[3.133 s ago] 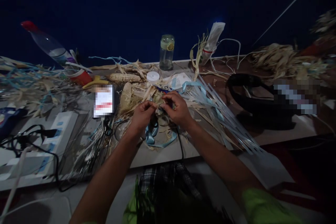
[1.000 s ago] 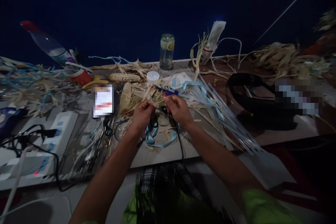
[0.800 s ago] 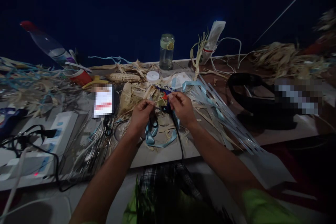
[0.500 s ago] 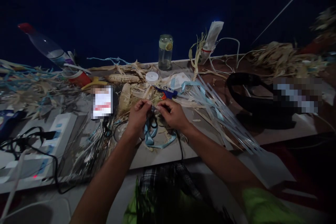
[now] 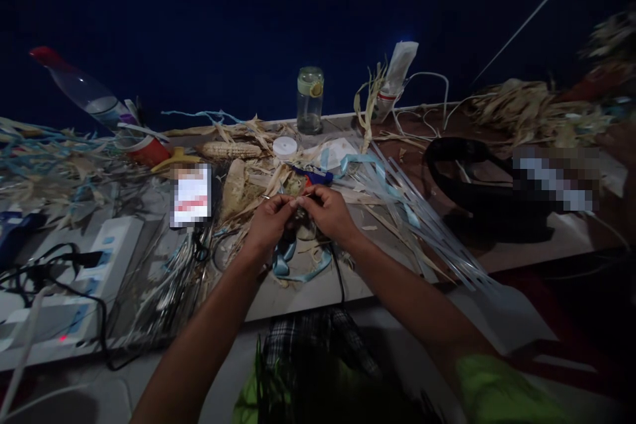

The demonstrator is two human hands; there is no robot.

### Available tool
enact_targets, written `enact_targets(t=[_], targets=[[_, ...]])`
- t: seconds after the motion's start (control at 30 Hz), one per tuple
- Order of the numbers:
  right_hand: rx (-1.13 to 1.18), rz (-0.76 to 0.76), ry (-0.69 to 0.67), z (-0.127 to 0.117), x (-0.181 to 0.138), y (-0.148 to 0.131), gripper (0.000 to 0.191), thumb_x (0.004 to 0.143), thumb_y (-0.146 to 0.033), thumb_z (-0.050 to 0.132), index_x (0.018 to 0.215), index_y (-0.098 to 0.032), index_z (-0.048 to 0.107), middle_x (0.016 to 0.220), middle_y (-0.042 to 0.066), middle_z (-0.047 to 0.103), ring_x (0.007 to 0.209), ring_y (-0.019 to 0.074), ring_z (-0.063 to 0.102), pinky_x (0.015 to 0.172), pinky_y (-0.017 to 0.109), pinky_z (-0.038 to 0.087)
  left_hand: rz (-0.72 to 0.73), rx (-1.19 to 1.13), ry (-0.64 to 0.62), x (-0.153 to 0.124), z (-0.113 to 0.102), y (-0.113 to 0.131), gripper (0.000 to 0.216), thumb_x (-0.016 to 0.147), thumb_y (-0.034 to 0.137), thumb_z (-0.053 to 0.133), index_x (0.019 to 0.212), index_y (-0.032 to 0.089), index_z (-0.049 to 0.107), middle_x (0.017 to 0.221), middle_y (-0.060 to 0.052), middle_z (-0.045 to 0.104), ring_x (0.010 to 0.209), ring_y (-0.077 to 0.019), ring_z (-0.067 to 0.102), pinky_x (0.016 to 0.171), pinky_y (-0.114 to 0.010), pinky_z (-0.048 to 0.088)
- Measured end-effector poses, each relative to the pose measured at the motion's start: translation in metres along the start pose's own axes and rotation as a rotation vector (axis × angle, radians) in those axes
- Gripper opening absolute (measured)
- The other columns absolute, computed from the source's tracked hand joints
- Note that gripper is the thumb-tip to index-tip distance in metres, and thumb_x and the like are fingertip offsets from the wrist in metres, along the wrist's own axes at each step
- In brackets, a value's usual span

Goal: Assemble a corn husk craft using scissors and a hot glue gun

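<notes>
In the head view, the fingers of the left hand (image 5: 268,225) and right hand (image 5: 332,215) meet tip to tip, apparently closed on a slender pale strip (image 5: 266,197). Only one end shows, poking out beside the left fingers; the rest is hidden. The strip sits above the littered middle of the grey desk (image 5: 318,297), near the viewer's side of a blue gun-shaped tool with a red tip (image 5: 318,177).

Anything so thin could slip or snap if the two pinches pull unevenly, and, once dropped, could vanish among the dry straw-coloured husk scraps (image 5: 258,179). Should that tool be hot, the right fingers are near enough to brush it. The pale-blue satin ribbon (image 5: 303,275) and slim black cord (image 5: 340,271) below could snag a wrist, and the dim light makes misplacing likelier.
</notes>
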State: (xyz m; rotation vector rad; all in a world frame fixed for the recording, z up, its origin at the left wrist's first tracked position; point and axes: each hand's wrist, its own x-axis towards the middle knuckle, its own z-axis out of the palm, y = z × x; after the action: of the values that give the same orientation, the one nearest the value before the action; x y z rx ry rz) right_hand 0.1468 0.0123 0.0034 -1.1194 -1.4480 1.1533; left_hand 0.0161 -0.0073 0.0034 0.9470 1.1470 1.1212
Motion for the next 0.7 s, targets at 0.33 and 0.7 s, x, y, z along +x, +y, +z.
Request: enact_targets(t=[0.33, 0.7], targets=[[0.091, 0.08, -0.002, -0.0055, 0.0035, 0.0, 0.021, 0.071, -0.035, 0.057, 0.074, -0.014, 0.055, 0.056, -0.005, 0.047, 0.046, 0.0055, 0.038, 0.046, 0.02, 0.032, -0.066, -0.133, -0.095, -0.0026, -0.0016, 0.005, 0.028, 0.071, 0.041, 0.063, 0.071, 0.013, 0.06, 0.061, 0.001, 0.055, 0.045, -0.0038, 0.042, 0.047, -0.019, 0.035], [0.119, 0.053, -0.042, -0.0026, 0.0019, -0.0059, 0.019, 0.067, -0.033, 0.061, 0.069, -0.015, 0.056, 0.061, -0.003, 0.052, 0.054, 0.007, 0.044, 0.052, 0.021, 0.036, -0.092, -0.187, -0.083, -0.0008, -0.0028, 0.0031, 0.024, 0.066, 0.033, 0.069, 0.069, 0.013, 0.055, 0.057, 0.004, 0.05, 0.042, -0.0019, 0.039, 0.043, -0.016, 0.031]])
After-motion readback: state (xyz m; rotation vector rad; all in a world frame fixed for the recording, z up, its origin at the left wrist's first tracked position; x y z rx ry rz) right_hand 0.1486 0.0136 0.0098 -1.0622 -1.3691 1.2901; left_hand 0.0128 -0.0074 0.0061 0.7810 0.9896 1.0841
